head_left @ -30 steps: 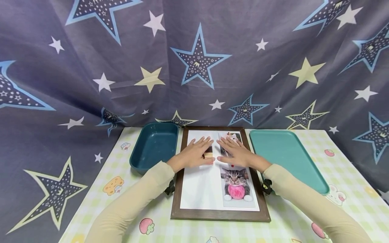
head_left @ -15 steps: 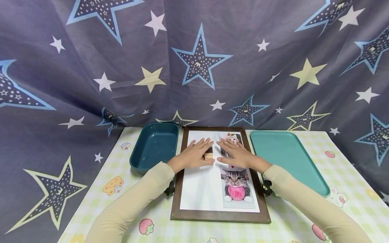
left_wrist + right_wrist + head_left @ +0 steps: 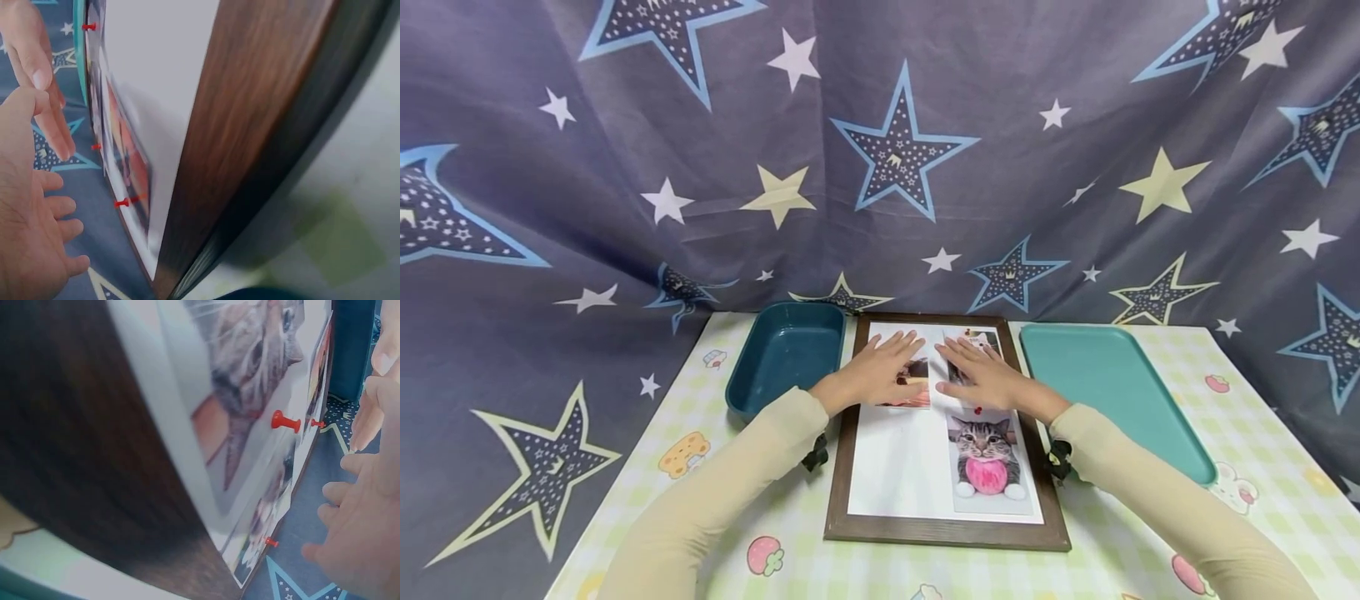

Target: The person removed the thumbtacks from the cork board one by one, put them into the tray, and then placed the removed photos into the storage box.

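On the desk (image 3: 850, 575), a framed board (image 3: 891, 467) is lying face up, bearing photos (image 3: 987, 475) and red pins (image 3: 286, 422). Left hand (image 3: 874, 373) and right hand (image 3: 983, 379) are hovering above, fingers spread, holding nothing, probably checking the layout; moving next likely calls for clearing the pins.

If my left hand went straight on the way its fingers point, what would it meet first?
Most likely the right hand, across a small gap from the left hand above the framed board, though relative depth is hard to judge.
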